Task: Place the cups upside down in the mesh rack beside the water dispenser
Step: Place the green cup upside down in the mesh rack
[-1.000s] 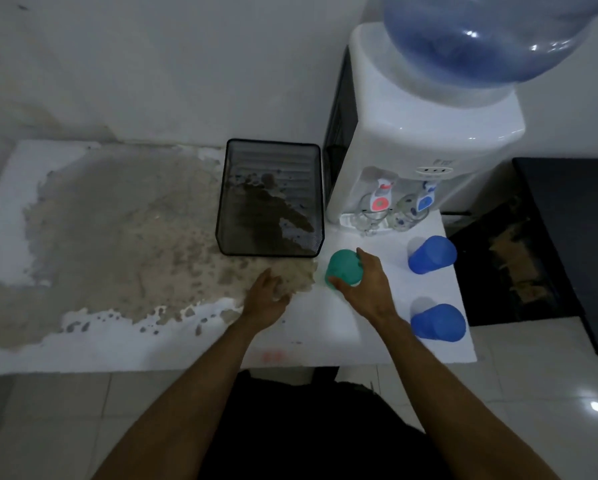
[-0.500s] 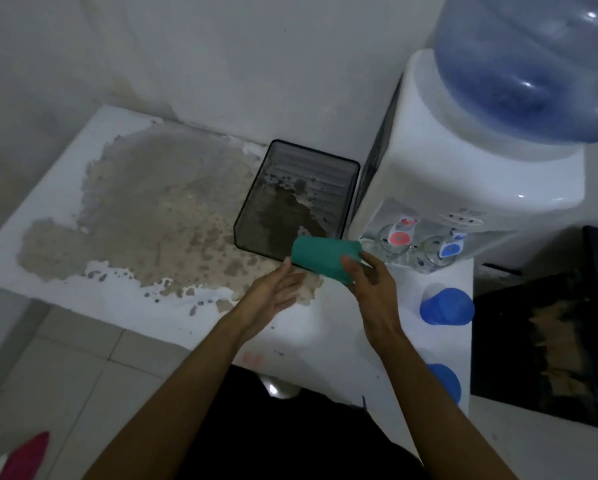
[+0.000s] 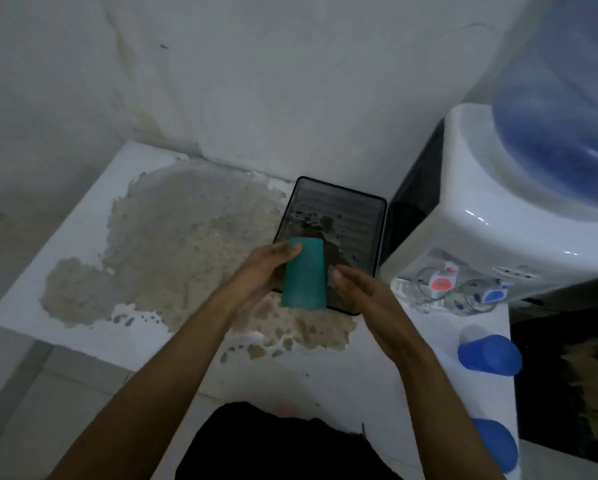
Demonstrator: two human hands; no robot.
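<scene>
A green cup (image 3: 305, 273) is held over the near edge of the black mesh rack (image 3: 339, 202), its closed base pointing away from me. My left hand (image 3: 266, 268) grips the cup's left side with the thumb on top. Just to the cup's right, my right hand (image 3: 359, 292) has its fingers apart and holds nothing. The rack stands against the white water dispenser (image 3: 491, 223). Two blue cups rest on the table at the right, one (image 3: 489, 355) below the taps and one (image 3: 495, 445) near the front edge.
The white table (image 3: 93, 230) carries a large patch of worn, flaking paint. A blue water bottle (image 3: 560, 109) tops the dispenser, with red and blue taps (image 3: 463, 285) facing me. A dark cabinet (image 3: 567, 375) stands to the right of the table.
The green cup has passed from my right hand to my left and moved over the rack's near edge. My right hand has let go. The view has swung left.
</scene>
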